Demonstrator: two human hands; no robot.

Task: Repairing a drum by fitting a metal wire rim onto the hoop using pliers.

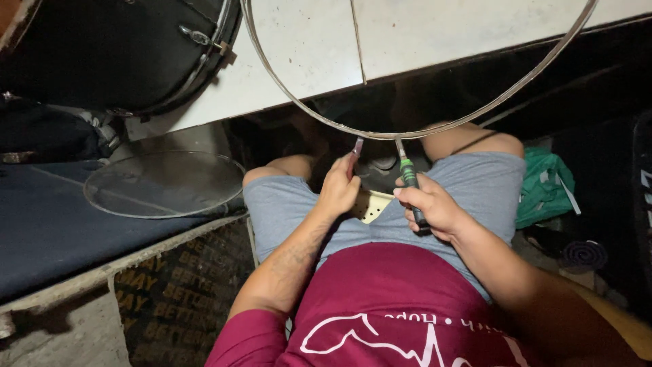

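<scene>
Right hand (435, 209) clamps the screwdriver (409, 178), shaft pointing up-left to the metal hoop (407, 133); left hand (337, 190) pinches its tab.

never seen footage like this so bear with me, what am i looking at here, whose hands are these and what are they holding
This is one picture from a camera worn on a person's head, looking down at their own lap as they sit. The left hand pinches a small metal piece at the bottom of a big thin metal hoop. The right hand grips a green-handled screwdriver with its tip up near that hoop. The hoop rests partly on a pale tiled surface, beside a black drum. A clear round drum skin lies on a dark cushion at left.
</scene>
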